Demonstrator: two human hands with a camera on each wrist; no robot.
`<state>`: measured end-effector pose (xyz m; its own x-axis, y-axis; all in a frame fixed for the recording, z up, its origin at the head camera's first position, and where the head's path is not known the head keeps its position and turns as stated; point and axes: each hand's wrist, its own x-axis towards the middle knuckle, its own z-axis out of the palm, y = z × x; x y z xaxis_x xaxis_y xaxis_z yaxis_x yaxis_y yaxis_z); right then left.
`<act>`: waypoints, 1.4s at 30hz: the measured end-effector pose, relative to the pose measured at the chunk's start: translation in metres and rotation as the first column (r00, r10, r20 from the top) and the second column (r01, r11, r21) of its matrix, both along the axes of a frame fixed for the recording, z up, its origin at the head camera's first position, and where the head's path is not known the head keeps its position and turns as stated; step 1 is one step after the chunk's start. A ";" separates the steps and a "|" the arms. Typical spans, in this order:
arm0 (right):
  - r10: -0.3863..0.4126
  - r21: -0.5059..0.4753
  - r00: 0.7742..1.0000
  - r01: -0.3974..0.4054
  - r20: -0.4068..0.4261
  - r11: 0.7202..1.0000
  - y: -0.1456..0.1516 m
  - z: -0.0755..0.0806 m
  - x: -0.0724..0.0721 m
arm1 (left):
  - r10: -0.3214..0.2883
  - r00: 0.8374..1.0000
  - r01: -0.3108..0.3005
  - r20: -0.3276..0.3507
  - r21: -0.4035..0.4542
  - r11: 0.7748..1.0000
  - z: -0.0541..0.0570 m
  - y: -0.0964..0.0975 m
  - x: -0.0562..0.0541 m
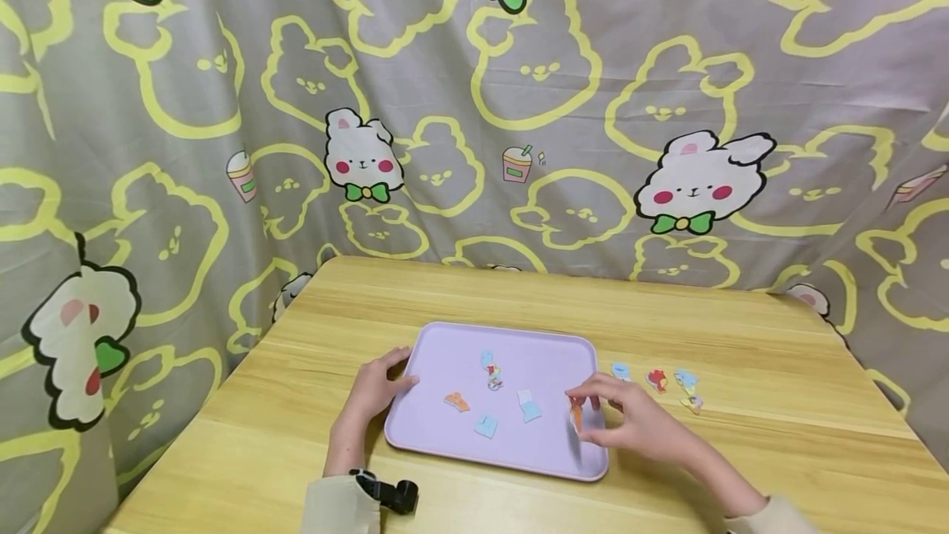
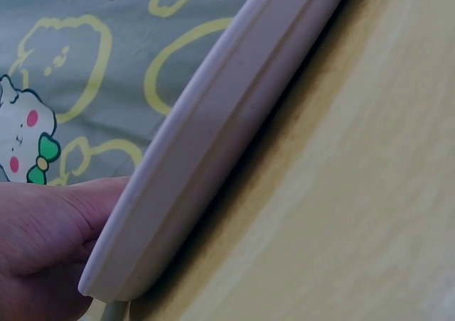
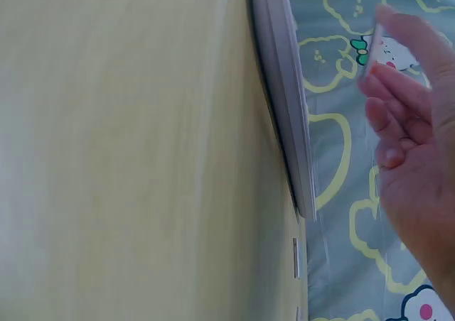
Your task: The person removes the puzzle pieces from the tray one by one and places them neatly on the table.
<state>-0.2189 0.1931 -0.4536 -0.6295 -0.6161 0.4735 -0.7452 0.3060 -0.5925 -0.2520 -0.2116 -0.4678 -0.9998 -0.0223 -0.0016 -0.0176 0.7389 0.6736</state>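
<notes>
A lilac tray lies on the wooden table. My left hand holds its left edge, thumb at the rim and fingers along the outside; the left wrist view shows this hand at the tray's side wall. Over the tray's right end, my right hand pinches a small orange jigsaw piece between thumb and fingers. The right wrist view shows that piece edge-on, above the rim. On the tray lie an orange piece, a light blue piece, a blue-and-white piece and a multicoloured cluster.
Right of the tray, more pieces lie on the table: a blue one close to the rim, a red one and a blue-and-yellow group. A patterned curtain hangs behind the table. A black strap device sits on the left wrist.
</notes>
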 end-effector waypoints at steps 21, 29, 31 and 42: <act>-0.129 -0.036 0.991 0.128 -0.020 0.991 0.026 -0.001 -0.009 | -0.001 1.000 0.001 0.005 -0.001 1.000 0.000 -0.001 -0.001; -0.186 -0.036 0.982 0.185 -0.033 0.982 0.051 -0.003 -0.012 | -0.001 1.000 0.001 0.009 -0.002 1.000 0.000 -0.001 0.000; -0.204 -0.029 0.978 0.203 -0.036 0.979 0.057 -0.003 -0.012 | 0.001 1.000 0.000 0.007 -0.003 1.000 0.000 -0.001 0.000; -0.315 0.029 0.948 0.316 -0.037 0.948 0.093 -0.004 -0.010 | -0.002 1.000 0.002 0.012 0.009 1.000 -0.001 0.000 -0.001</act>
<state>-0.2285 0.2860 -0.4579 -0.7796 -0.4045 0.4781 -0.6252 0.5481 -0.5557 -0.2534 -0.2120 -0.4692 -0.9997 -0.0199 -0.0134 -0.0237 0.7329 0.6799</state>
